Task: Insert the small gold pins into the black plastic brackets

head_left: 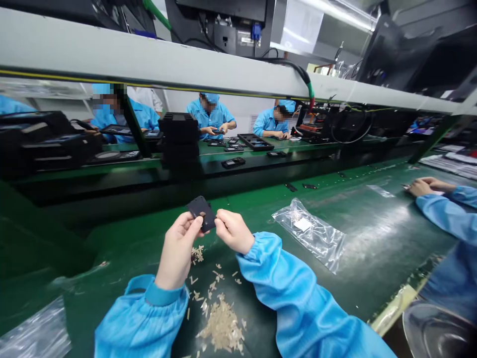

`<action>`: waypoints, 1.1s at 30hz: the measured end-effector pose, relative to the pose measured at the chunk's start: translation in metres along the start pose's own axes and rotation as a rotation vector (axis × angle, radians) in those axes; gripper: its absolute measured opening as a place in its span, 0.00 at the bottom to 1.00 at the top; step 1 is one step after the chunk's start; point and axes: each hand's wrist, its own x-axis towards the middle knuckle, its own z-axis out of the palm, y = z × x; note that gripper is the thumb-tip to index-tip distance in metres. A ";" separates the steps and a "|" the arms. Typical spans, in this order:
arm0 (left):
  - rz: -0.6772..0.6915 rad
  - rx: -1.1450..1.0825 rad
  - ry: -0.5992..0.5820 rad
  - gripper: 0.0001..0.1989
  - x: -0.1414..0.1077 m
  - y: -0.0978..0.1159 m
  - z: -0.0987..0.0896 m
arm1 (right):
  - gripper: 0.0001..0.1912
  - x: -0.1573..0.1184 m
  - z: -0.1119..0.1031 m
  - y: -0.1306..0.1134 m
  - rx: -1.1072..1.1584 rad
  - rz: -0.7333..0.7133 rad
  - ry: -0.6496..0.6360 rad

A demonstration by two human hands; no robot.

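A thin black plastic cover [201, 208] is held up over the green bench, tilted toward me. My left hand [181, 243] grips its lower left part, thumb on the face and fingers behind. At its right edge, my right hand [234, 229] is closed in a pinch touching the cover; whether a small piece sits between those fingertips is hidden. Below my hands lies a heap of small beige scraps [222, 325], with more scattered toward the cover.
A clear plastic bag [313, 233] lies right of my arm, another bag [37, 330] at lower left. Small black parts [309, 186] lie farther back. A co-worker's hands [423, 187] are at the right. A white shelf beam [156, 62] crosses above; several people work beyond it.
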 end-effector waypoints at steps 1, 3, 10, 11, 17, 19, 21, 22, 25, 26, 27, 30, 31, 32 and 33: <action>-0.007 0.003 0.023 0.19 0.004 -0.002 -0.002 | 0.13 0.002 0.004 0.010 -0.048 0.056 -0.025; -0.005 0.002 0.090 0.20 0.010 -0.004 -0.007 | 0.11 0.004 0.010 0.036 -0.153 0.193 -0.067; 0.100 -0.021 0.153 0.14 0.021 0.007 -0.025 | 0.16 -0.008 0.007 0.124 -0.523 0.607 -0.144; 0.106 -0.013 0.156 0.13 0.022 0.008 -0.027 | 0.16 -0.009 0.007 0.130 -0.561 0.623 -0.153; 0.123 0.017 0.134 0.10 0.026 0.005 -0.033 | 0.14 -0.010 0.020 0.137 -0.648 0.528 -0.264; 0.131 0.027 0.130 0.10 0.027 0.005 -0.035 | 0.14 -0.011 0.021 0.135 -0.645 0.468 -0.292; 0.137 0.065 0.129 0.10 0.029 0.005 -0.037 | 0.15 -0.012 0.019 0.133 -0.634 0.420 -0.303; 0.148 0.122 0.119 0.10 0.030 0.005 -0.039 | 0.15 -0.013 0.018 0.131 -0.624 0.400 -0.306; 0.220 0.589 -0.069 0.10 0.034 0.001 -0.045 | 0.15 -0.011 0.020 0.118 -0.548 0.320 -0.351; 0.231 0.763 -0.170 0.09 0.035 -0.002 -0.047 | 0.14 -0.009 0.023 0.112 -0.499 0.273 -0.391; 0.226 0.906 -0.271 0.08 0.037 -0.006 -0.048 | 0.13 -0.008 0.027 0.103 -0.441 0.217 -0.444; 0.149 1.097 -0.469 0.04 0.040 -0.023 -0.052 | 0.09 -0.006 0.042 0.073 -0.260 0.049 -0.608; 0.124 1.143 -0.505 0.04 0.041 -0.029 -0.053 | 0.10 -0.006 0.048 0.063 -0.222 0.016 -0.640; 0.103 1.187 -0.531 0.05 0.042 -0.034 -0.054 | 0.10 -0.007 0.053 0.053 -0.201 -0.001 -0.655; 0.087 1.223 -0.549 0.05 0.043 -0.039 -0.054 | 0.11 -0.008 0.059 0.045 -0.193 -0.004 -0.658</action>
